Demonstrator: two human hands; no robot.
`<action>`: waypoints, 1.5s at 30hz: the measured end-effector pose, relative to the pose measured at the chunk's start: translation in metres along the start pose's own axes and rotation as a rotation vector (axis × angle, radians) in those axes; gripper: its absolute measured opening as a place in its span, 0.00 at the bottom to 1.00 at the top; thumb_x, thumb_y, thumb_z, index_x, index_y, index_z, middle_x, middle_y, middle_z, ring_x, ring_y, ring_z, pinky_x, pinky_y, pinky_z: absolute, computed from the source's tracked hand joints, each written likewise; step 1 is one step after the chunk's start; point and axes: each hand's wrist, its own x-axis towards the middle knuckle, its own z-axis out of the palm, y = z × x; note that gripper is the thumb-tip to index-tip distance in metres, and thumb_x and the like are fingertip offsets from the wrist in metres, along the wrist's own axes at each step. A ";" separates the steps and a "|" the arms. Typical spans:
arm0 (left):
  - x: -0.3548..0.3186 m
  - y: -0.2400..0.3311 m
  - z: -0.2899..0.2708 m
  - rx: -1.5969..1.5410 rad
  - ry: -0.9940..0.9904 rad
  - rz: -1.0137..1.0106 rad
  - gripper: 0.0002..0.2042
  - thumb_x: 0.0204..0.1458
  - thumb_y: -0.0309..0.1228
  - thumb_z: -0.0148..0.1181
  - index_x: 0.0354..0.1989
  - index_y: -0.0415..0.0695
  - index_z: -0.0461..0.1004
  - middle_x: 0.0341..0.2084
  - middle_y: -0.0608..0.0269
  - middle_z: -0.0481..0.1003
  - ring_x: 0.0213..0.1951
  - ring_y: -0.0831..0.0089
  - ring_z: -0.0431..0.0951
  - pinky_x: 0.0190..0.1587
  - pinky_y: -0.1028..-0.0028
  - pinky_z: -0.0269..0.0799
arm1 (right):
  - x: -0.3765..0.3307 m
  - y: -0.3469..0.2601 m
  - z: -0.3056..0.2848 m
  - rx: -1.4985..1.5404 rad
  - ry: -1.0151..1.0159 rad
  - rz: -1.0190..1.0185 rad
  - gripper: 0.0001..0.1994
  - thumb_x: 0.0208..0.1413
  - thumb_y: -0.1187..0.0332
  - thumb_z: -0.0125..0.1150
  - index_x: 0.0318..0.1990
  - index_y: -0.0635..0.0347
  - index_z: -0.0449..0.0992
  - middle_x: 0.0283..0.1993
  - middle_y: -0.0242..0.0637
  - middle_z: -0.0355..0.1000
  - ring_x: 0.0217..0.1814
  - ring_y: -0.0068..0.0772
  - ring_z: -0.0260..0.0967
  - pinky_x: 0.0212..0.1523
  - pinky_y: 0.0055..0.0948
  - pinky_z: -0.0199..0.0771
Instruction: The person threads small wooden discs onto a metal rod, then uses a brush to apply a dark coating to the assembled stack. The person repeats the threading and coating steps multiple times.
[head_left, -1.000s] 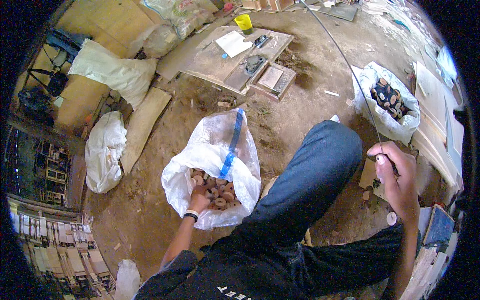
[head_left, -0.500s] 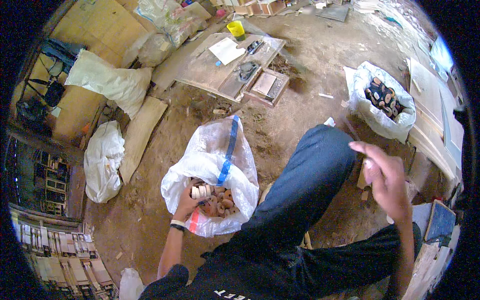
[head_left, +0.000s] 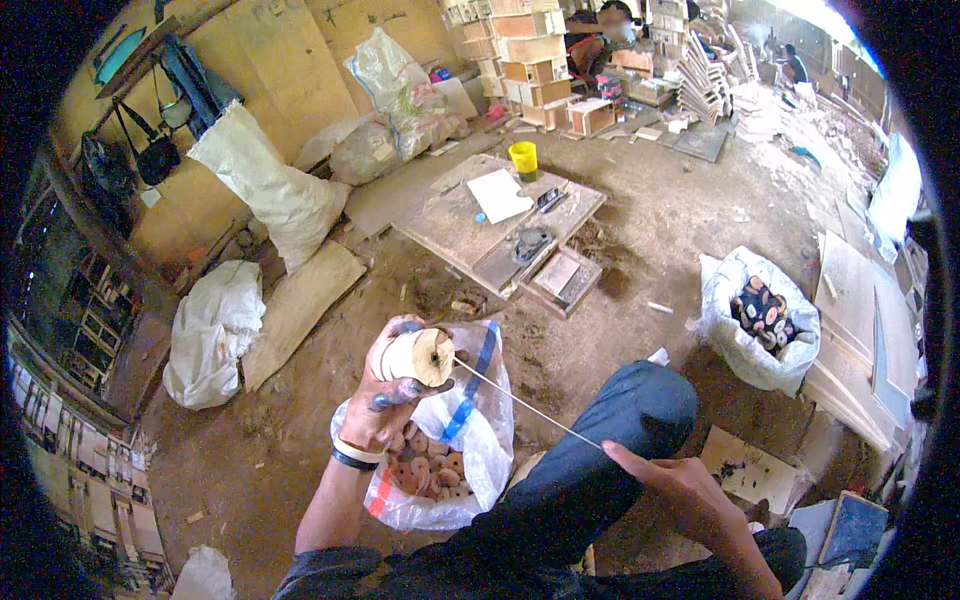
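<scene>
Above an open white woven sack (head_left: 495, 455), my left hand (head_left: 372, 405) is closed around a short stack of pale round wooden discs (head_left: 420, 360). A dark centre hole shows in the end disc. Dark smudges mark the thumb and fingers of this hand. My right hand (head_left: 695, 490) grips one end of a thin straight rod (head_left: 530, 407), index finger along it. The rod's far tip is at or just beside the end disc; whether it enters the hole I cannot tell. Many loose holed wooden discs (head_left: 428, 474) lie inside the sack below.
A second white sack (head_left: 715, 325) with dark-edged discs stands at the right, beside leaning boards (head_left: 850, 300). Ahead is a low wooden table (head_left: 450, 215) bearing a yellow cup (head_left: 523, 158) and paper. Filled sacks (head_left: 270, 195) lie left. People work among wood stacks far back.
My left hand has risen out of the sack with the stack of discs. My right hand has come down and inward, bringing the rod's tip to the discs. The view has tilted up.
</scene>
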 end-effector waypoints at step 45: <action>0.044 0.027 0.037 0.545 -0.282 0.077 0.37 0.28 0.33 0.85 0.52 0.34 0.77 0.48 0.55 0.81 0.51 0.64 0.82 0.56 0.67 0.77 | -0.005 0.010 -0.001 0.035 0.175 -0.151 0.36 0.52 0.83 0.57 0.70 0.42 0.70 0.46 0.54 0.81 0.44 0.54 0.82 0.46 0.38 0.82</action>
